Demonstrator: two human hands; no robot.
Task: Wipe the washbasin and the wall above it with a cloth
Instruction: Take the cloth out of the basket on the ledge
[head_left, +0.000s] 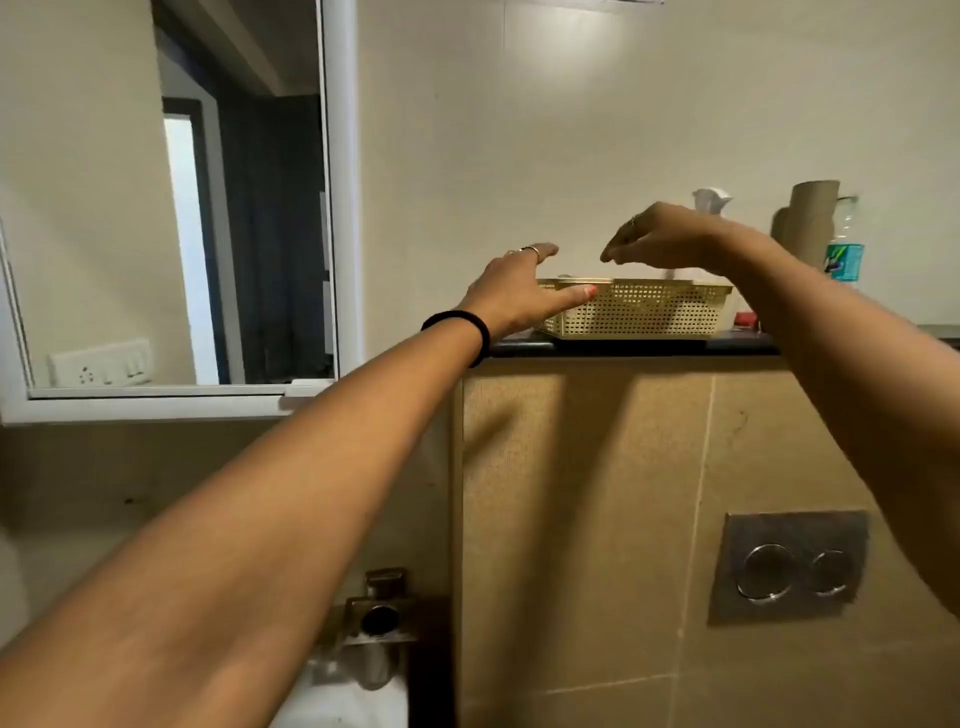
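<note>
Both our arms reach toward the dark ledge (649, 347): our left hand (511, 291) spread flat, thumb against the perforated basket (636, 312), our right hand (670, 241) hovering above its rim, fingers loosely bent, holding nothing. No cloth is visible; it may lie in the basket. We judge the cloth soft and light, best pinched by a fold, and the basket light enough to slide.

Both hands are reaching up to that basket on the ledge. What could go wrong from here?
The basket overhangs the ledge at its near left corner, so a nudge from the left hand might tip it off. The right hand is close to the spray bottle and could knock it.
</note>
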